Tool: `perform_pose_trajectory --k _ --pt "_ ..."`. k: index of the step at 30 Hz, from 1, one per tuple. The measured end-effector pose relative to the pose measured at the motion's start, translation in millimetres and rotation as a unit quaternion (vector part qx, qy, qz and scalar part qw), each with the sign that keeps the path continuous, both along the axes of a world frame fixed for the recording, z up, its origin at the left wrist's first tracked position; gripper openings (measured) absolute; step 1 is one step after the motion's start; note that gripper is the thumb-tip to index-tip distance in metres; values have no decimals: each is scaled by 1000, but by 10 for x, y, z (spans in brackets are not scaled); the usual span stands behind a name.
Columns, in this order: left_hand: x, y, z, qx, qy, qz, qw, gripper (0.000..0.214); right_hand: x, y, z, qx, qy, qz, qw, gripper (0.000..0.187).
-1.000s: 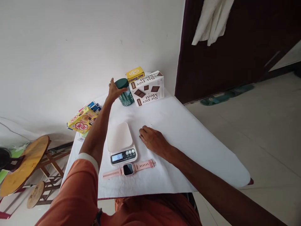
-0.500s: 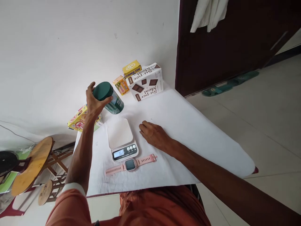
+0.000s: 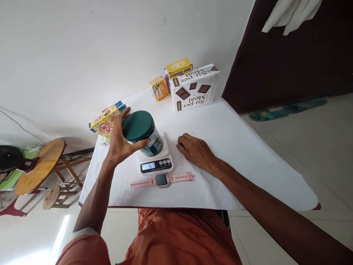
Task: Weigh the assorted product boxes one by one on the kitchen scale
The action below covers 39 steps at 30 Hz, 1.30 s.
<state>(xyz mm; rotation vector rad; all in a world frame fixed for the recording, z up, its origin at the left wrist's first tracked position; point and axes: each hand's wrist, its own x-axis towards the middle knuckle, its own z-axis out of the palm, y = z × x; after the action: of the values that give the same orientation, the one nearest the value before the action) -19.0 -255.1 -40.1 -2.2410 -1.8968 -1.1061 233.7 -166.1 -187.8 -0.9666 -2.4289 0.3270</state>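
- Beneath the grip and on all sides of it, a white cloth point(image 3: 234, 158) covers the table, creased near the front edge.
- Beyond the grip, a pale wall point(image 3: 82, 44) rises behind the table; far to its right stands a dark door point(image 3: 289, 66) with a white towel point(image 3: 292, 16) hanging in front and green slippers point(image 3: 270, 115) at its foot.
- Left of the grip and lower down, a round-topped wooden table point(image 3: 44, 167) and a small stool point(image 3: 51, 198) stand on the tiled floor point(image 3: 303, 154).
- Just past the grip on the left, yellow and blue boxes point(image 3: 103, 121) lie heaped; farther off to the right are an orange box point(image 3: 159, 88), a yellow box point(image 3: 179, 68) and a white box point(image 3: 194, 90) with chocolate pictures.
- Inside the grip is the green canister point(image 3: 139, 125), slightly tilted: the left hand point(image 3: 118, 143) grasps it near the lid, thumb on the near side, fingers around the far side.
- Directly below the held canister sits the white scale point(image 3: 158, 165), its display reading 363; whether the two touch, I cannot tell.
- Nearer the body than the grip, a pink watch point(image 3: 161, 180) lies along the scale's front.
- Right of the grip, the right hand point(image 3: 195, 149) rests on the cloth beside the scale, loosely clenched.
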Motion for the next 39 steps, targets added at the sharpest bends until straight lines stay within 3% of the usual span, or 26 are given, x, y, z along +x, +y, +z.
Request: perform_pose_trajectory --k 6,10,16,20,26,30,34,39 --pt "18 -109 -9 -25 -63 38 997 132 10 4 -26 -4 19 4 1000 18" --pt "56 -138 -171 -5 -90 86 992 142 21 4 -34 -12 27 10 1000 20" --pt "267 -128 -566 48 -154 106 981 122 43 9 -53 -10 51 25 998 21" --pt "255 -205 -683 83 -206 152 963 114 49 6 -48 -13 61 29 998 24" --pt "-269 -512 -554 172 -204 229 936 101 35 10 -83 0 55 20 998 23" --pt "-681 -608 -507 175 -163 314 919 100 32 27 -109 4 60 22 998 21" --pt "-1000 -568 -629 140 -131 366 911 106 27 28 -94 16 65 25 997 21" --pt "-1316 -514 -800 122 -128 384 906 102 26 17 -76 15 71 35 997 21"
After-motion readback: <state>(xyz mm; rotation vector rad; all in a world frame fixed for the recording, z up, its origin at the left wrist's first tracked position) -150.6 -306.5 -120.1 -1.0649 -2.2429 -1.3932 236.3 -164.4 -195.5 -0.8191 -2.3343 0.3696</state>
